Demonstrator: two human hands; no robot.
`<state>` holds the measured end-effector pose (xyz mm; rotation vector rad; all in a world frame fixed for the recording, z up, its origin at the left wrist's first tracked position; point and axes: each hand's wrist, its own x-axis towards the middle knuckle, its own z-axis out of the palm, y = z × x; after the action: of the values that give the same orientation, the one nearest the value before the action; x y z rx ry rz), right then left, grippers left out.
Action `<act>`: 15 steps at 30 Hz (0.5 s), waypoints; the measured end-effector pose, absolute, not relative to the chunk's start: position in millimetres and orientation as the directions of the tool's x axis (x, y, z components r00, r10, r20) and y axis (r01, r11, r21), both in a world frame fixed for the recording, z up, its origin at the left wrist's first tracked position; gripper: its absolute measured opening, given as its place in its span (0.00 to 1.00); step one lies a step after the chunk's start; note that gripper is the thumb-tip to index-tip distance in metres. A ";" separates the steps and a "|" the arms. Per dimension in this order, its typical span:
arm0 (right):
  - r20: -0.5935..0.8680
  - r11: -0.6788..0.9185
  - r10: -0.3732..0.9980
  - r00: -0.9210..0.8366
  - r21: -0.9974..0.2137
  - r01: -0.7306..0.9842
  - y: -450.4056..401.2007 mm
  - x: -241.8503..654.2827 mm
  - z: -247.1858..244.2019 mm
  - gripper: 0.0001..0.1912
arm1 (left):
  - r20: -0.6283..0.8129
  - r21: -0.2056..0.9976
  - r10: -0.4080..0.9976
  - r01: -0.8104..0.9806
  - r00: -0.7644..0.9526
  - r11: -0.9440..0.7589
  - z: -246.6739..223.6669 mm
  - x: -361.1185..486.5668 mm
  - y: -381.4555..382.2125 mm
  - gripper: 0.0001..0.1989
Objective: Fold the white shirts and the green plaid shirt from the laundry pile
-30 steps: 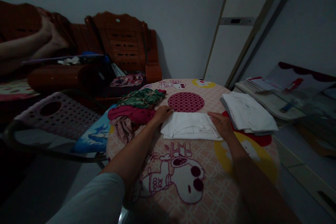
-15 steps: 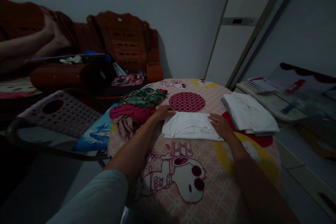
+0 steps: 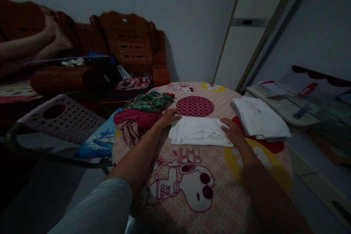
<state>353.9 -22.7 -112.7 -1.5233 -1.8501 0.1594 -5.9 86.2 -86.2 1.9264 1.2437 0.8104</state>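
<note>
A white garment, probably a T-shirt [image 3: 199, 133], lies folded into a flat rectangle on the table in front of me. A curved neckline-like edge shows on its top layer. My left hand [image 3: 169, 117] rests at its far left corner, fingers stretched along the edge. At the right edge, my right hand [image 3: 232, 131] lies on the cloth with its fingers somewhat apart. Under the garment spreads a pink patterned tablecloth [image 3: 236, 212] with cartoon dogs.
Crumpled green cloth [image 3: 150, 101] and magenta cloth [image 3: 137, 118] lie at the table's left. A stack of folded white clothes [image 3: 260, 117] sits at the right. A woven chair [image 3: 63, 117] stands left, near a wooden sofa [image 3: 126, 44] and another person's legs [image 3: 30, 45].
My right hand has shifted very slightly along the garment's right edge. The left hand and the folded garment stay almost where they were.
</note>
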 end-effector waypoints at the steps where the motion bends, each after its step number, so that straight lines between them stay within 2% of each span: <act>1: 0.444 0.291 0.895 -0.038 -0.518 0.804 -22.6 354.1 -112.6 0.20 | 0.117 0.825 0.932 0.489 0.342 -0.283 -86.0 -5.9 86.3 0.14; 7: 0.452 0.228 0.891 0.044 -0.529 0.817 -19.7 357.4 -114.4 0.22 | 0.094 0.856 0.936 0.452 0.339 -0.250 -80.9 -6.3 81.1 0.19; 15: 0.509 0.238 0.858 0.067 -0.509 0.827 -13.2 363.7 -120.4 0.21 | 0.039 0.875 0.933 0.438 0.358 -0.205 -76.3 -4.5 76.6 0.21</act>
<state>363.7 -13.2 -120.4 -1.5670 -1.7346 0.0504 -4.5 76.6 -76.3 1.8006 1.2076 0.7607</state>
